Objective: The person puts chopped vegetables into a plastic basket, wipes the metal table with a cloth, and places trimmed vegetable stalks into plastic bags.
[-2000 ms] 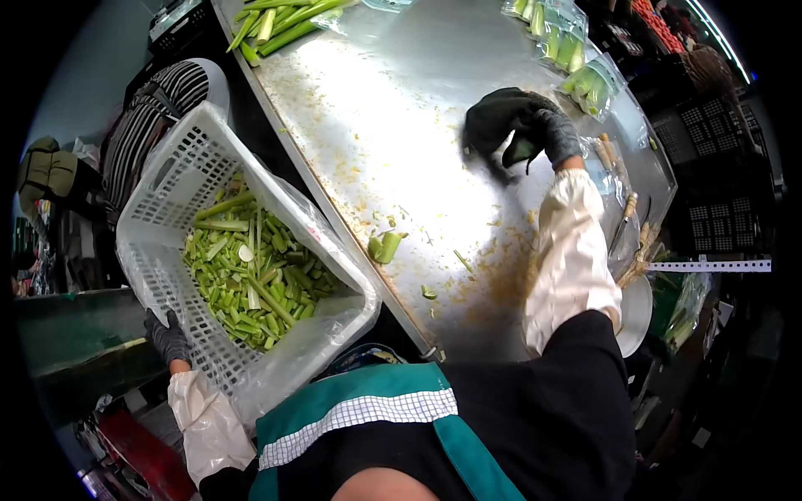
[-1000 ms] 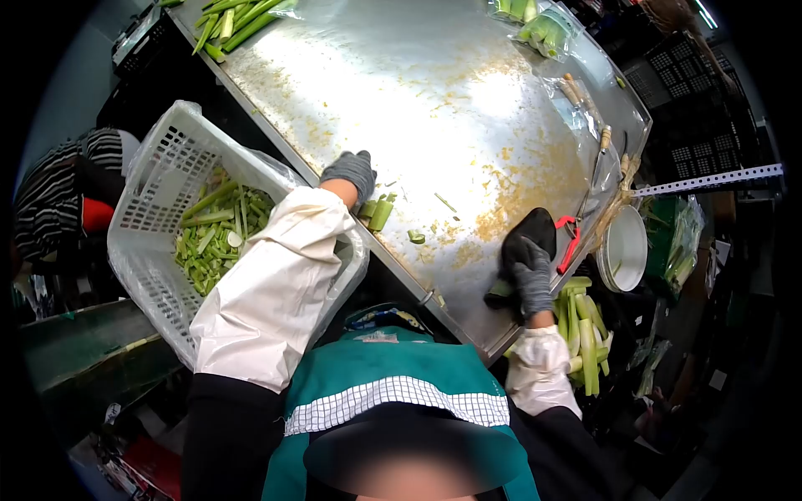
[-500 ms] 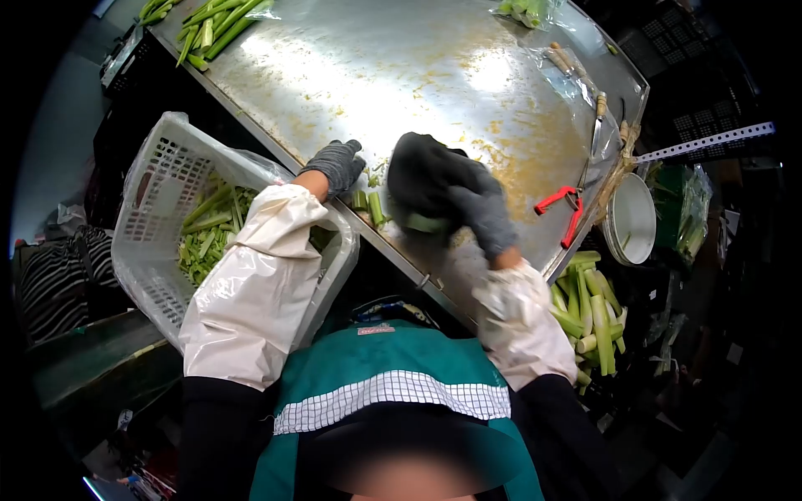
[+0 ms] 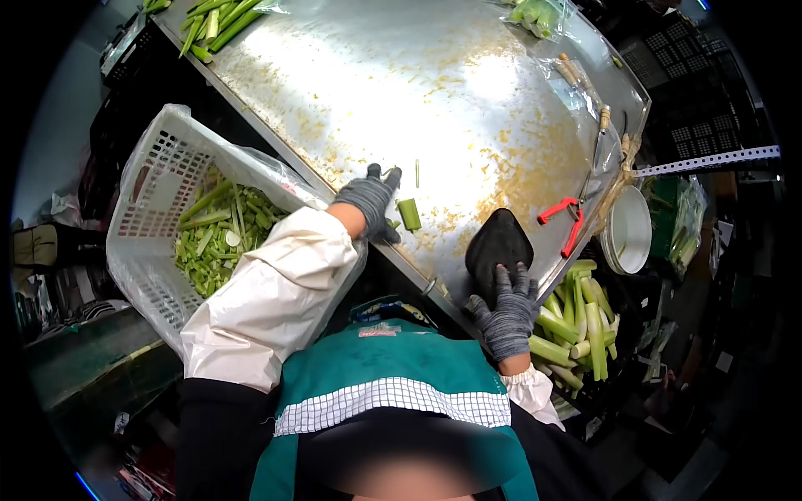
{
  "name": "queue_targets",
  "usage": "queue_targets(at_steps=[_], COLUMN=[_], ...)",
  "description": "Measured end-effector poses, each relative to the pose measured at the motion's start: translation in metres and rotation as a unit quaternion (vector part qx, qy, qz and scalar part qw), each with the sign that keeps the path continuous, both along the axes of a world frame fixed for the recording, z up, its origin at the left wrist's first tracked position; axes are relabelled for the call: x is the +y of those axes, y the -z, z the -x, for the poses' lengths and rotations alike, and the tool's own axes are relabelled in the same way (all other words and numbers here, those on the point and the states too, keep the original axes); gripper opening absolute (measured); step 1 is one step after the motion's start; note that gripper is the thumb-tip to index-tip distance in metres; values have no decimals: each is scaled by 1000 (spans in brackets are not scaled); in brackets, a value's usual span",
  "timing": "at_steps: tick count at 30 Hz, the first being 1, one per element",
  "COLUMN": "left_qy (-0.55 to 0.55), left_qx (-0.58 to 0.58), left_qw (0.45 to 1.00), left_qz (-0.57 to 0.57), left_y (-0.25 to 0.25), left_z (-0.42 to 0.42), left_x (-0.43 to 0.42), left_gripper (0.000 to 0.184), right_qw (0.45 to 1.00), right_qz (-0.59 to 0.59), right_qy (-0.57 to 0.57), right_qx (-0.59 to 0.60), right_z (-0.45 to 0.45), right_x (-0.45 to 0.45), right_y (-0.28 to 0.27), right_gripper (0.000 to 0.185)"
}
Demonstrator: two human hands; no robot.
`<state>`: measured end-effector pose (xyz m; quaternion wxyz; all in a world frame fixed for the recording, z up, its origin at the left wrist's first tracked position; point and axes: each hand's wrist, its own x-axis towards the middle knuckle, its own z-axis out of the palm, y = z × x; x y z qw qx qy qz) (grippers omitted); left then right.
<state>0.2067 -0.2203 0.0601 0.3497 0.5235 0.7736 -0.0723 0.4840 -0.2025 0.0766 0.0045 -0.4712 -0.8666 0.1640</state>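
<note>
Across the middle, a metal desk [image 4: 359,92], smeared in patches with yellowish residue. Just beyond the desk's left edge, a white perforated crate [image 4: 138,221] lined with see-through plastic, part-filled with chopped green stalk pieces. Past the desk's right edge, close to the near corner, a heap of thick cut stalks [image 4: 585,321]; farther along that edge, outside it, a white bucket [image 4: 631,238]. At the desk's left edge, left hand [image 4: 368,203] in a grey glove, back upward, grip in a loose C with thumb and fingers parted; cannot tell of anything hidden beneath the palm. At the desk's near corner, right hand [image 4: 507,316], likewise gloved, fingers spread over the near end of a black teardrop-shaped pad [image 4: 499,246], exact kind unclear; grip wide, laid on top rather than visibly closed round it. Along the desk's right edge, red-handled shears [image 4: 558,209], handles apart. Just in from the desk's left edge, a short green stalk piece [image 4: 408,214]; farther in, a thin green sliver [image 4: 417,174].

Looks, as a judgement, like a step of gathering loose bits at the desk's left edge. Probably calls for closing the left fingers on the stalk piece, or sliding the pad flat leftward across the desk.
</note>
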Motion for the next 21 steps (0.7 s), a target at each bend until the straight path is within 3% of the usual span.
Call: queue_targets(at_steps=[1,2,3,5,7,9,10,13,14,15,17,18,20,21], left_qy=[27,19,14,17,17,-8,-10,1,-29,-69,-92,-89,-103,-117], left_qx=[22,29,37,46,54,5,7,13,5,-42,-69,-44,18,55], left_qw=[999,999,999,999,998,1000,1000,999,992,993,988,978,954,944], left_qz=[0,10,22,6,-19,-18,-16,-48,-120,-81,-107,-185,-282,-303], left_y=[4,8,12,35,44,46,46,45,42,38,28,20,-15,-43], left_z=[-7,-10,-13,-7,-3,1,3,7,13,18,26,29,36,41], left_x=[-2,2,3,3,9,11,13,21,16,18,13,7,-18,-39], left_gripper=[105,102,99,93,87,73,73,50,48,49,48,45,40,38], right_qw=[994,999,999,962,974,984,982,977,977,978,883,848,810,827], right_qz=[-64,-48,-45,225,212,146,145,140,132,130,352,401,373,343], right_qy=[7,6,8,24,-3,-37,-21,-3,-1,2,95,132,50,-17], right_qx=[-89,9,9,152,84,90,122,161,165,166,296,321,449,445], right_z=[7,6,15,49,88,130,149,176,178,178,180,187,205,215], right_x=[2,7,11,20,30,29,22,20,21,21,23,22,7,-3], right_y=[-11,-4,0,9,46,82,84,90,90,88,78,55,58,39], right_gripper=[59,58,58,58,54,41,39,34,33,33,29,32,32,33])
